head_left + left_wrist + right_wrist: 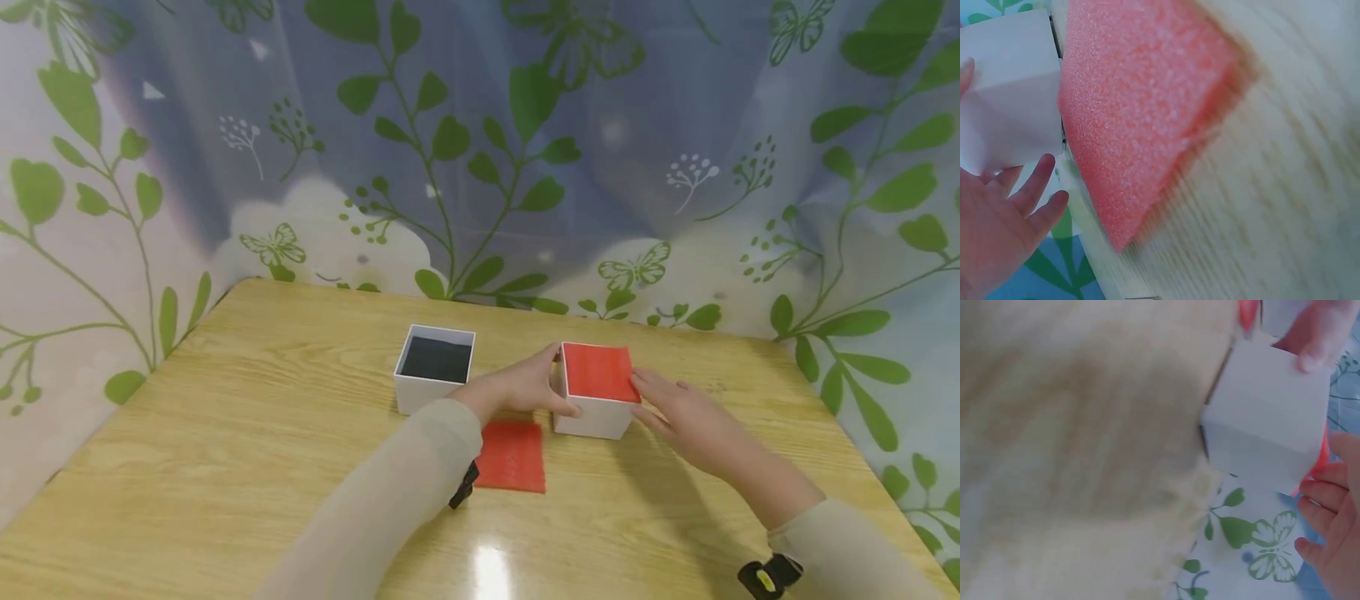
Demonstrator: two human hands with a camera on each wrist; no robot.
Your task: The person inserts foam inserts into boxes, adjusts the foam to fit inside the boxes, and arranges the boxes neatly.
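Note:
A white box [592,417] on the table has a red foam sheet [597,372] at its open top. My left hand [534,383] holds this box by its left side, thumb on the front face and fingers toward the back. At the box's right edge, my right hand [693,421] touches the rim and foam with fairly straight fingers. The right wrist view shows red foam [1324,456] jutting slightly past the rim beside the fingertips. Another red foam sheet [513,457] lies flat on the table, partly behind my left wrist.
A second white box [426,393] stands left of my left hand, with a dark inside or lining [437,360]. The wooden table [247,417] reaches back to a leaf-patterned curtain [465,167].

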